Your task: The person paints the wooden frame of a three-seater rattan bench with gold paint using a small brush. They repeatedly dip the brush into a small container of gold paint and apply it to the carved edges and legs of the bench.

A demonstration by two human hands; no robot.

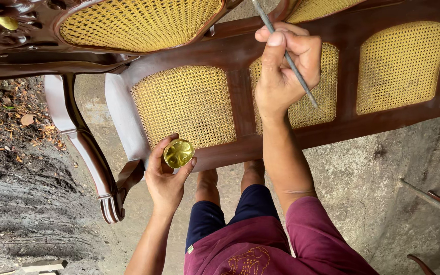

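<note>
Head view: the right hand sits at about one o'clock in the frame, its fingers closed tight around a thin grey metal-handled brush. The brush's long axis runs from eleven o'clock down to five o'clock; its upper end leaves the top edge of the frame and its lower tip lies over the middle woven yellow cane panel of a dark brown carved wooden bench frame. Whether the tip touches the cane or hovers just off it cannot be told.

The left hand is lower, at about seven o'clock from the right hand and well apart from it. Its fingers are curled partly shut, cupping a small round container of gold-coloured paint between thumb and fingertips, its open face turned up towards the camera. The container lies at about eight o'clock from the brush tip, just in front of the lower rail of the bench frame and beside the left cane panel.

So the brush hand is the nearer one to the woodwork, while the paint sits below and to its left. Under both arms are the person's knees in dark blue shorts and a maroon shirt, above a rough grey concrete floor.
</note>
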